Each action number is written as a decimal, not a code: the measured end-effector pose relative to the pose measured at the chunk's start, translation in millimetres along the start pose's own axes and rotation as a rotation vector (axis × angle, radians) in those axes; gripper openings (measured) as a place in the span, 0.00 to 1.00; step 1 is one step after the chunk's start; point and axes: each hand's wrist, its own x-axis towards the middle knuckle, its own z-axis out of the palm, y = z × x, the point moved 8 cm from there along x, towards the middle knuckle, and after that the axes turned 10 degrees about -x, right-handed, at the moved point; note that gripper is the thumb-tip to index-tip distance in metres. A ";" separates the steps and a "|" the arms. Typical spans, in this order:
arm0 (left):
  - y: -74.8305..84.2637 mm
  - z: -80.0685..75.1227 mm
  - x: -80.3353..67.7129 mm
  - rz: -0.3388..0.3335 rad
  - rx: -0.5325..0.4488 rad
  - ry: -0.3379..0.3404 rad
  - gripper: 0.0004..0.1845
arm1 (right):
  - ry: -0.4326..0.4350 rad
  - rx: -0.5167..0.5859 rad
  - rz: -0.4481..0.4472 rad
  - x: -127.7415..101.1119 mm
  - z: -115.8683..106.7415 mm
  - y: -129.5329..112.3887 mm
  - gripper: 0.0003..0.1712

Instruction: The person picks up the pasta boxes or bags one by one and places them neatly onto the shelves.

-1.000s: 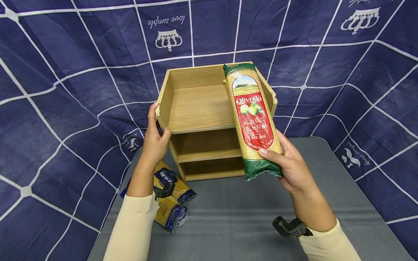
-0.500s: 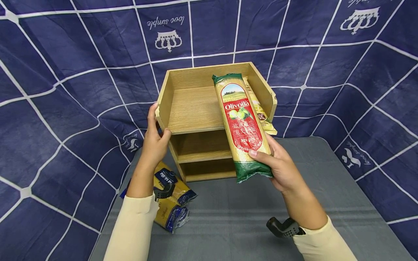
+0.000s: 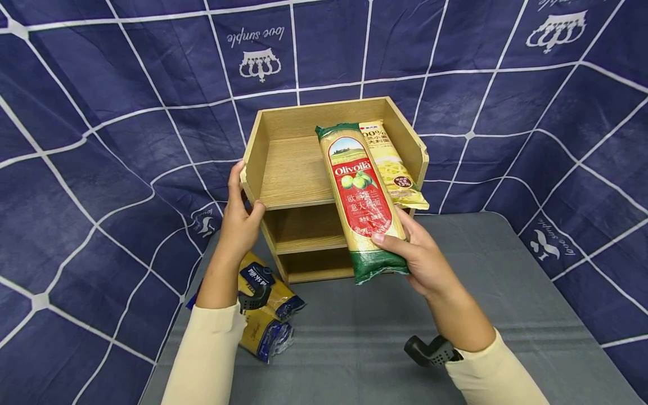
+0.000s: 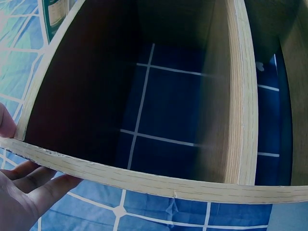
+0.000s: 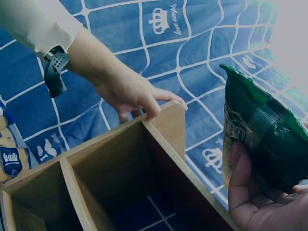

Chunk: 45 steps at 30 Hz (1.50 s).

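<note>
The right hand [image 3: 422, 261] grips the lower green end of a long Olivoila spaghetti packet [image 3: 360, 199], thumb across the front and fingers curled behind, and holds it slanted over the front of the wooden shelf unit [image 3: 293, 169]. The packet's upper end reaches above the top compartment; whether it touches the board there cannot be told. It looks like the placing step: the packet is at the mouth of the top tier but not laid down. Beside it on that tier lies a yellow pasta packet [image 3: 392, 169], its near end jutting past the shelf edge. The left hand [image 3: 239, 216] holds the unit's left front edge, thumb over the rim, fingers on the outer wall.

The next move seems to call for lowering the packet flat beside the yellow one, lengthwise, without nudging it further out.

The unit is light oak-grain board with three open tiers and raw-cut edges. The spaghetti packet is glossy crinkled film, stiff and rod-shaped. More blue-and-yellow pasta bags [image 3: 265, 306] lie on the grey cloth-covered tabletop [image 3: 506, 292].
</note>
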 end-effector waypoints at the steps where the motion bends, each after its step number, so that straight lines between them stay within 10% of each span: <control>1: 0.0 0.2 0.1 0.002 0.001 0.000 0.46 | -0.003 -0.002 0.001 0.7 1.1 0.3 0.38; 45: -0.9 0.1 0.5 0.002 0.002 0.009 0.45 | 0.026 -0.212 0.004 36.4 21.4 -1.3 0.31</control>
